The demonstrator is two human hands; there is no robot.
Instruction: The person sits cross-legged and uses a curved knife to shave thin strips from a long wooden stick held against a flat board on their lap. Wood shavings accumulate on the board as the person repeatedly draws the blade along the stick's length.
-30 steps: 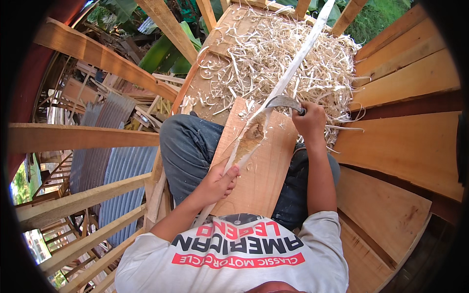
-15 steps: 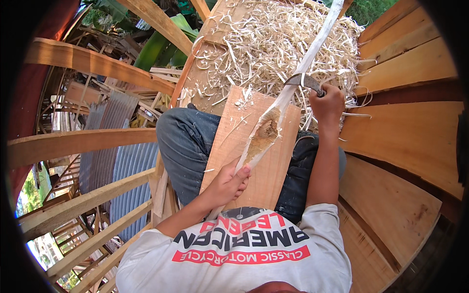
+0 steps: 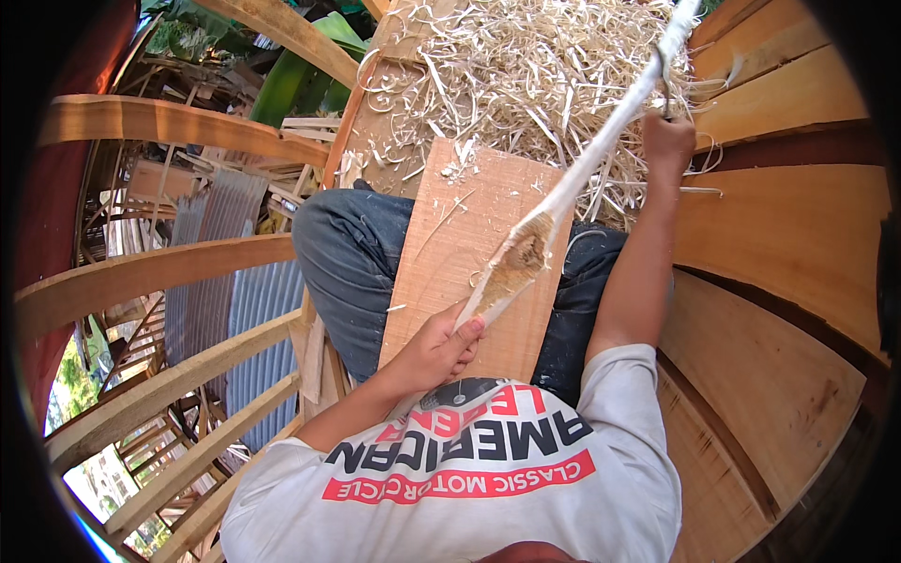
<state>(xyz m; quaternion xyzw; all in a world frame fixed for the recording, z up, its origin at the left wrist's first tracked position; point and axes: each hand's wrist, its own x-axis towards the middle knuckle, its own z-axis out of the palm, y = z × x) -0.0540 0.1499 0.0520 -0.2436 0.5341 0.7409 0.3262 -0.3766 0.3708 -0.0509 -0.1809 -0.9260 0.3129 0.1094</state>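
Person's L hand (image 3: 443, 349) is wrapped round the lower part of a long pale wood pole (image 3: 610, 136); R hand (image 3: 669, 141) is clenched on the handle of a dark curved blade (image 3: 665, 83), handle mostly hidden. From L hand the pole's long axis runs to approx 1 o'clock, out past the top edge; from R hand it lies just beside, at 10–11 o'clock. Blade points to 12 from the fist & overlaps the pole's far stretch; touching looks likely, can't tell for sure. R hand is nearer that stretch, L hand nearer the wide part.

Pole is slim, whitish, slightly bent, w/ a rough brown patch (image 3: 523, 258) just up from L hand. Under it, a flat board (image 3: 450, 220) across the lap. Farther out, curly shavings (image 3: 526, 61) at 12–1 o'clock, planks (image 3: 784, 239) at 2–3.
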